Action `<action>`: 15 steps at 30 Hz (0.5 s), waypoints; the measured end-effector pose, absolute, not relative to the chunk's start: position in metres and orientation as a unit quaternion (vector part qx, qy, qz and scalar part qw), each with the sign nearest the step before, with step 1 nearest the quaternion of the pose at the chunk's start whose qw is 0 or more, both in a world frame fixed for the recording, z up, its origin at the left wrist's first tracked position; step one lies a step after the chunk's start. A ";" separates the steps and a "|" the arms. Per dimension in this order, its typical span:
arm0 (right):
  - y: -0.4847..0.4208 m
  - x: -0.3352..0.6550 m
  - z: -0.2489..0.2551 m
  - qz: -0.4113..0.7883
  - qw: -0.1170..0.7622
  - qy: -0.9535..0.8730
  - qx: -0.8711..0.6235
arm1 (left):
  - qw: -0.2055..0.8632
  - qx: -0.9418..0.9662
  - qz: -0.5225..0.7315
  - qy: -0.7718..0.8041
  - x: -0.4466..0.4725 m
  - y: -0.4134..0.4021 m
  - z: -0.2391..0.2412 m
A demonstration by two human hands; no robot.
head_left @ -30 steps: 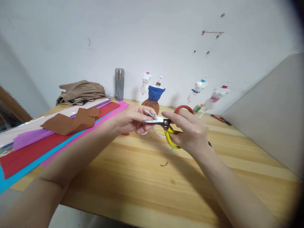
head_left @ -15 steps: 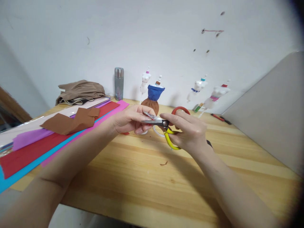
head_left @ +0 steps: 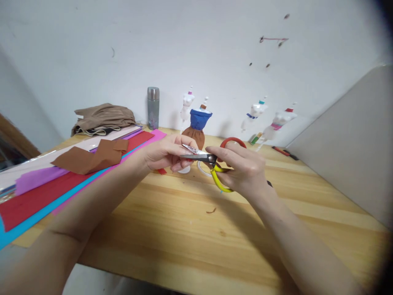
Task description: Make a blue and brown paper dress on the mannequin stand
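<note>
My right hand (head_left: 244, 164) grips a pair of scissors (head_left: 218, 177) with one red and one yellow handle loop. Their blades point left, somewhat apart, across the fingers of my left hand (head_left: 172, 153). That hand is closed in a pinch beside the blades; a trace of red shows at its fingertips, but what it holds is mostly hidden. Just behind the hands stands a small dress form in a blue top (head_left: 200, 119) and a gathered brown skirt (head_left: 194, 137). A red scrap (head_left: 161, 171) lies on the table below my left hand.
On the left, brown cloth (head_left: 89, 157) lies over red (head_left: 39, 200), blue and pink sheets. Folded taupe fabric (head_left: 104, 116) and a grey flask (head_left: 153, 108) stand behind. White mini dress forms (head_left: 257, 110) line the wall. A brown shred (head_left: 211, 211) lies on the wooden table (head_left: 172, 237).
Both hands and the scissors have shifted very slightly left in view, as has the whole scene. More of the red scrap shows beneath my left hand. Both grips stay the same.
</note>
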State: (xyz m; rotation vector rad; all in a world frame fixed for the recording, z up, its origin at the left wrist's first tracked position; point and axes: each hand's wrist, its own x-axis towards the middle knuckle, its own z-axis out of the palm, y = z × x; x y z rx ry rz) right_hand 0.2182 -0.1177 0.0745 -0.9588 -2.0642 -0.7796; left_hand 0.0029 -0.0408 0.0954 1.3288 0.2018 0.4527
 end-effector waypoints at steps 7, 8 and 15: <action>-0.119 0.216 0.075 -0.281 0.383 -0.803 -0.360 | 0.749 0.617 0.221 0.095 0.002 -0.042 0.097; -0.119 0.216 0.075 -0.268 0.385 -0.801 -0.372 | 0.749 0.618 0.222 0.094 0.003 -0.042 0.098; -0.117 0.215 0.075 -0.202 0.416 -0.752 -0.469 | 0.717 0.652 0.234 0.070 -0.002 -0.039 0.101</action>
